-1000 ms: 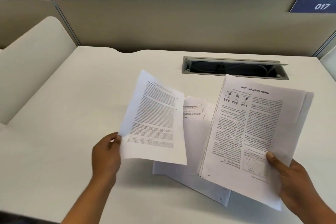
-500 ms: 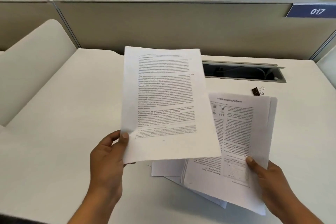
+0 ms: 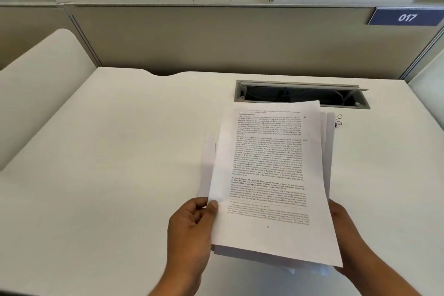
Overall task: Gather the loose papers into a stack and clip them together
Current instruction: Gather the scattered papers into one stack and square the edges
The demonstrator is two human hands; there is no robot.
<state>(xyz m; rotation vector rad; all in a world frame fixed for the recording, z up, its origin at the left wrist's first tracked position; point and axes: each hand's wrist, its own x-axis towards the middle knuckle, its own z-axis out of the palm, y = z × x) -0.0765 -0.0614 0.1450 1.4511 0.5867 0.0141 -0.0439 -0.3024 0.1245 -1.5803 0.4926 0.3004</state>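
Note:
A printed text sheet (image 3: 271,175) lies on top of the other papers, covering most of them. My left hand (image 3: 192,226) pinches its lower left edge, thumb on top. My right hand (image 3: 346,240) holds the paper stack (image 3: 328,151) from the right side, mostly hidden beneath it. More sheets (image 3: 207,166) lie under the stack on the white desk (image 3: 108,175), their edges showing at the left and at the bottom. A small black binder clip (image 3: 338,120) lies on the desk just past the stack's far right corner, partly hidden by the papers.
An open cable tray slot (image 3: 302,94) is set in the desk behind the papers. A beige partition (image 3: 216,41) with a blue 017 label (image 3: 406,17) closes off the back. A rounded side panel (image 3: 36,94) stands at the left.
My left hand has swung the text sheet rightward and down onto the stack in my right hand. The upside-down printed page is now covered, and the binder clip is half hidden.

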